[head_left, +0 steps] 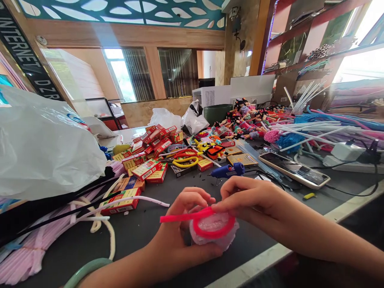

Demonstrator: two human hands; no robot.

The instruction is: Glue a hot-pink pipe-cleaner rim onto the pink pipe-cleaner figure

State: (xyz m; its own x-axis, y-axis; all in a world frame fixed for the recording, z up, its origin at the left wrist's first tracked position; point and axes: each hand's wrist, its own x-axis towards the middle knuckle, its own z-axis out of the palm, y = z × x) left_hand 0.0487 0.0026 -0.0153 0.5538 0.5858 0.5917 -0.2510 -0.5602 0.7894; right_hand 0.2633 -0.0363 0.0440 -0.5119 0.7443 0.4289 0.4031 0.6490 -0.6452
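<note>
One pale bundle (213, 222) sits nearer you than the glue gun (228, 171); your left hand (174, 238) cups it, your right hand (258, 202) pinches the pink strip (192, 216) looped at its top; likely fitting step; next move probably calls for steady support, even pressure.

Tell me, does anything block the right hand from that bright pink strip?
Nothing visible does: the right hand touches the pink strip, which curls over the pale piece held in the left hand. The blue glue gun lies beyond both hands, not between.
</note>
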